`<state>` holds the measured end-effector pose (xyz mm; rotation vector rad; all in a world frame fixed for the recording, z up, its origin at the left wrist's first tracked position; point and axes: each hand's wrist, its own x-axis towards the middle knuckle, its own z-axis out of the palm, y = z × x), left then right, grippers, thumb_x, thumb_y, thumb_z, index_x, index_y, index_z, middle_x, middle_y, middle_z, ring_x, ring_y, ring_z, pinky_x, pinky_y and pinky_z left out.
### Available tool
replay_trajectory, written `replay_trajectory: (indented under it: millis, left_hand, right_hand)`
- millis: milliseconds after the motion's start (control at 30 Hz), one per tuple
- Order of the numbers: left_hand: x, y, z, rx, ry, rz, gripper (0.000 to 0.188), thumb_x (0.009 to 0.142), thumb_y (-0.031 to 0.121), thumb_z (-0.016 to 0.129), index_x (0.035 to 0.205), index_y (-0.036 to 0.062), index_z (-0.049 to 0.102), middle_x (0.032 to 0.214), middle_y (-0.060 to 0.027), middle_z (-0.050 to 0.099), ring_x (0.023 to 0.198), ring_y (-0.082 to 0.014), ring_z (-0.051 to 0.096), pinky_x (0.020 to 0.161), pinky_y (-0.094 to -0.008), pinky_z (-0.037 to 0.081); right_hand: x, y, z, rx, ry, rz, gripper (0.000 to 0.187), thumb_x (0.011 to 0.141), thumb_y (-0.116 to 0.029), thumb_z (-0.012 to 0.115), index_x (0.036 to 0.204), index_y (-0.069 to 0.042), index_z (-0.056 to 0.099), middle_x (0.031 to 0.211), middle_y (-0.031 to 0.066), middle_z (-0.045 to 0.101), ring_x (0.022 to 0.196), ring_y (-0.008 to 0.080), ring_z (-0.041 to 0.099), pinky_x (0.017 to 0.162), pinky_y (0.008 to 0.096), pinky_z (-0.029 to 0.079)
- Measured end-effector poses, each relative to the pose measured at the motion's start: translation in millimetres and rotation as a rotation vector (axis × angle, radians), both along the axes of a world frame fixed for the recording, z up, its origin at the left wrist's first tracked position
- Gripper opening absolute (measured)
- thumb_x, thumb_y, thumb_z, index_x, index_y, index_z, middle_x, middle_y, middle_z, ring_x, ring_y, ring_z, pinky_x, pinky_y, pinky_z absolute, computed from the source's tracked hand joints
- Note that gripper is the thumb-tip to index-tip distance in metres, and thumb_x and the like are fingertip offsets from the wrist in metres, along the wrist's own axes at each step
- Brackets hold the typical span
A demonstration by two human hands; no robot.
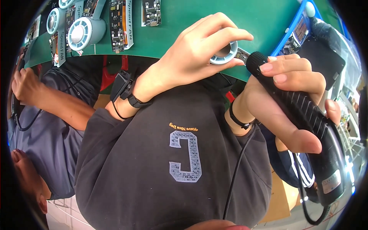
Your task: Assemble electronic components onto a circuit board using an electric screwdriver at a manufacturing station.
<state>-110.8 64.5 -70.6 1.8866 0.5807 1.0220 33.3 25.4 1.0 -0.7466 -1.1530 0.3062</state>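
My left hand point(197, 48) grips a small handheld fan over the green table, its fingers curled round the round, light-blue fan head point(227, 54). A narrow circuit board point(241, 55) sticks out from the fan head toward the right. In my right hand point(281, 103) is a black electric screwdriver point(304, 107) with a ribbed collar and a cord at its back end. Its collar end points up and left, close to the circuit board. The screwdriver's bit is not visible, so I cannot tell whether it touches the board.
More fans point(86, 33) and circuit boards with casings point(119, 27) lie at the far left, with another board point(151, 12) near the middle. A blue-rimmed bin point(293, 28) stands right. A co-worker's hand point(25, 86) is at left. A cord point(238, 168) runs from my right wristband.
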Motion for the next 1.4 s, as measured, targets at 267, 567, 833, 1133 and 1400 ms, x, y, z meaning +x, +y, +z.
replay_trajectory:
  millis: [267,567,833,1133,1400]
  left_hand:
    - [0,-1,0,0.018,-0.011,0.012,0.054,0.071,0.002,0.088,0.122,0.0076,0.07,0.104,-0.0083,0.063,0.089,-0.0227,0.066,0.075,-0.0329,0.055]
    - [2,1,2,0.094,0.009,0.029,0.055,0.068,0.009,0.091,0.119,0.0082,0.07,0.103,-0.0078,0.063,0.089,-0.025,0.065,0.076,-0.0358,0.055]
    - [8,-4,8,0.144,0.107,0.048,0.056,0.065,0.007,0.095,0.117,0.0053,0.072,0.104,-0.0086,0.064,0.089,-0.0212,0.065,0.073,-0.0325,0.055]
    - [10,-9,8,0.22,0.143,0.079,0.056,0.063,0.004,0.097,0.113,0.0039,0.072,0.105,-0.0094,0.065,0.091,-0.0205,0.067,0.075,-0.0317,0.057]
    - [7,-7,7,0.208,0.149,0.087,0.055,0.063,0.005,0.097,0.113,0.0043,0.073,0.106,-0.0093,0.065,0.093,-0.0211,0.067,0.077,-0.0322,0.057]
  right_hand:
    - [2,-3,-6,-0.021,-0.144,0.081,0.072,0.102,-0.074,0.028,0.131,-0.009,0.041,0.066,0.0165,0.054,0.043,0.0247,0.053,0.04,0.0321,0.048]
    - [15,-29,13,0.078,-0.166,-0.134,0.075,0.101,-0.076,0.028,0.131,-0.009,0.039,0.065,0.0147,0.053,0.043,0.0234,0.05,0.039,0.0312,0.046]
    - [64,-84,35,0.184,-0.023,-0.628,0.077,0.099,-0.078,0.028,0.128,-0.008,0.042,0.064,0.0101,0.051,0.042,0.0208,0.047,0.038,0.0289,0.041]
    - [157,-108,30,0.002,-0.095,-0.713,0.073,0.1,-0.076,0.026,0.117,-0.009,0.048,0.059,0.0096,0.05,0.039,0.0203,0.045,0.037,0.0284,0.039]
    - [160,-101,28,-0.214,-0.052,-0.464,0.073,0.099,-0.076,0.029,0.114,-0.007,0.048,0.06,0.0115,0.051,0.04,0.0206,0.046,0.041,0.0298,0.042]
